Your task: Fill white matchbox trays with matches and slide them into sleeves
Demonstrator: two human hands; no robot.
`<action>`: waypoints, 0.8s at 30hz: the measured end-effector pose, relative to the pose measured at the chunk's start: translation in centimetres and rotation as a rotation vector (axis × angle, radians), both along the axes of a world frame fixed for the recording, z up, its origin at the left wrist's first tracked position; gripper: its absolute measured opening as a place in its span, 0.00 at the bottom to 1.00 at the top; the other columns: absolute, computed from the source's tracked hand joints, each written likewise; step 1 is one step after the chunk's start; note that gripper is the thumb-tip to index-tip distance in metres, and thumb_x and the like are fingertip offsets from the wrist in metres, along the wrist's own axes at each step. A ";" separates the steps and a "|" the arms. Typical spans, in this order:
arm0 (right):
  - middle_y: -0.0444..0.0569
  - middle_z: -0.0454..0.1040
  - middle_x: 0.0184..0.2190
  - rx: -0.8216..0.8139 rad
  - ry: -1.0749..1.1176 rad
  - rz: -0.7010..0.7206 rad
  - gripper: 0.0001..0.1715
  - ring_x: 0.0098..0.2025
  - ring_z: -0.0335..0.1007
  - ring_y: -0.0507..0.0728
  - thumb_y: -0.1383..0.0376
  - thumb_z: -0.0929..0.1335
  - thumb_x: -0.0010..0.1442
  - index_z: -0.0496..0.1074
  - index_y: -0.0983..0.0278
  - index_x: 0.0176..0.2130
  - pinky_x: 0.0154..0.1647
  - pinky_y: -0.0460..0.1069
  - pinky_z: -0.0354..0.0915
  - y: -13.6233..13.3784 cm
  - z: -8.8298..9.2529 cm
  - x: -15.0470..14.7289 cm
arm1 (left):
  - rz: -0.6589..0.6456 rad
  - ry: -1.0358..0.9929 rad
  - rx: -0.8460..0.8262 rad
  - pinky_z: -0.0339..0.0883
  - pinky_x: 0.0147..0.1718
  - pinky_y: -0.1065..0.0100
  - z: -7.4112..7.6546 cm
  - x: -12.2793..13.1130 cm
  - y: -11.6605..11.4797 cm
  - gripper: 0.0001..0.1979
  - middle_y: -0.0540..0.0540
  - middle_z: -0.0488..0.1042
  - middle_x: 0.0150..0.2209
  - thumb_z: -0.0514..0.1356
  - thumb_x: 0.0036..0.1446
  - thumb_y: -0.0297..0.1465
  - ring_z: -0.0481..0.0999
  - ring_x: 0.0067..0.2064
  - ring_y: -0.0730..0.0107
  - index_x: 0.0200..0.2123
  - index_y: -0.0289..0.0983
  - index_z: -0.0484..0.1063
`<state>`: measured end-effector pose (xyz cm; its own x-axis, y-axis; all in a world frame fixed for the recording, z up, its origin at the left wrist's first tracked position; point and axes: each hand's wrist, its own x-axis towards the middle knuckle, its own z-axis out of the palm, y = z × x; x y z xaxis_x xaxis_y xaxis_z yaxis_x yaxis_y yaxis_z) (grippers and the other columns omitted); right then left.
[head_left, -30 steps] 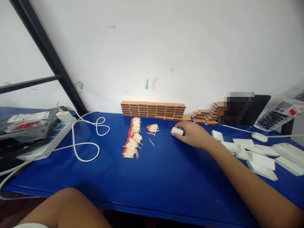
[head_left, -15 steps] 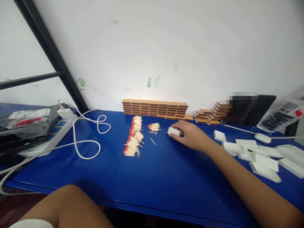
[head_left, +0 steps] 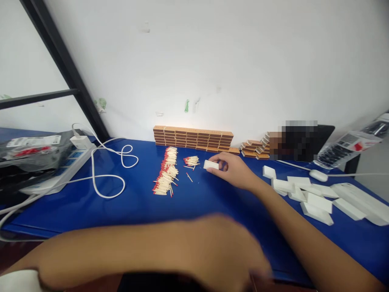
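Note:
Between the thumb and fingers of my right hand (head_left: pixel 234 169) is a small white matchbox tray (head_left: pixel 210 165), held low by the desk. Just left of it lie a small heap of red-tipped matches (head_left: pixel 191 161) and a stray match (head_left: pixel 189 177). Farther left a long pile of matches (head_left: pixel 166 172) runs toward me. My left hand (head_left: pixel 225 249) reaches across the near edge of the desk, smeared by motion, its fingers unreadable.
Brown matchbox sleeves (head_left: pixel 193 138) are stacked along the wall, with looser sleeves (head_left: pixel 252 149) to their right. Several white trays (head_left: pixel 317 201) lie at the right, near a plastic bottle (head_left: pixel 349 146) and a dark phone (head_left: pixel 316 142). A white cable (head_left: pixel 124 182) loops at the left.
My left hand has swept in from the lower left across the desk's front. My right hand still holds the tray. The view has shifted slightly.

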<state>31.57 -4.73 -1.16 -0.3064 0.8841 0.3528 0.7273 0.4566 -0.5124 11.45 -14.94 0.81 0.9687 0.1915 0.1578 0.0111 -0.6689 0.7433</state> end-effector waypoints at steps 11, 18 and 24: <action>0.50 0.77 0.38 0.012 0.194 0.049 0.22 0.33 0.70 0.56 0.51 0.74 0.62 0.79 0.61 0.50 0.35 0.52 0.71 -0.9 -0.1 -2.4 | 0.537 -0.115 0.545 0.69 0.48 0.58 0.8 -7.2 14.2 0.23 0.45 0.82 0.45 0.71 0.62 0.47 0.76 0.47 0.58 0.55 0.41 0.79; 0.52 0.78 0.44 0.013 0.242 0.097 0.22 0.37 0.73 0.57 0.51 0.74 0.63 0.77 0.59 0.51 0.39 0.53 0.74 -1.3 -0.3 -3.5 | 0.486 -0.073 0.576 0.66 0.43 0.60 1.2 -7.2 14.6 0.11 0.47 0.80 0.37 0.72 0.62 0.40 0.75 0.43 0.60 0.44 0.42 0.82; 0.49 0.77 0.35 -0.006 0.228 -0.062 0.18 0.31 0.69 0.55 0.49 0.74 0.62 0.76 0.60 0.39 0.33 0.52 0.68 -1.1 -1.5 -5.7 | 0.776 -0.152 0.677 0.68 0.45 0.57 1.0 -9.5 17.5 0.10 0.45 0.81 0.39 0.73 0.59 0.38 0.76 0.43 0.58 0.40 0.40 0.80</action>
